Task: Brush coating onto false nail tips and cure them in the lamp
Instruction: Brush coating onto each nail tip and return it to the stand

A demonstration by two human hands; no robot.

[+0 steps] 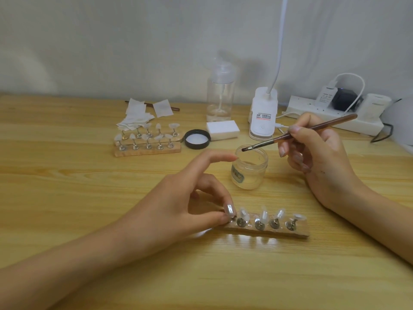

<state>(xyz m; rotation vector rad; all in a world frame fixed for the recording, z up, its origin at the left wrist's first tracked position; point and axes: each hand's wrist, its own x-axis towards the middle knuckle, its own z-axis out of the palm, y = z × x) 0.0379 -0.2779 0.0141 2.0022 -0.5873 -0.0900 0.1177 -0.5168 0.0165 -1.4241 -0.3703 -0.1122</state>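
A small wooden strip [266, 230] lies near me with several clear nail tips [263, 217] on metal stands. My left hand [192, 198] pinches the leftmost stand with thumb and middle finger, and its index finger points out toward the jar. My right hand [317, 153] grips a brown brush [299, 133], whose bristles sit at the rim of an open clear jar [249, 170]. A white clip lamp [263, 115] stands behind the jar.
Two more wooden strips [147, 147] with nail tips lie at the back left, next to wipes [136, 117] and a second brush. A black lid [197, 139], a white block [222, 130], a clear pump bottle [220, 95] and a power strip [335, 117] stand behind.
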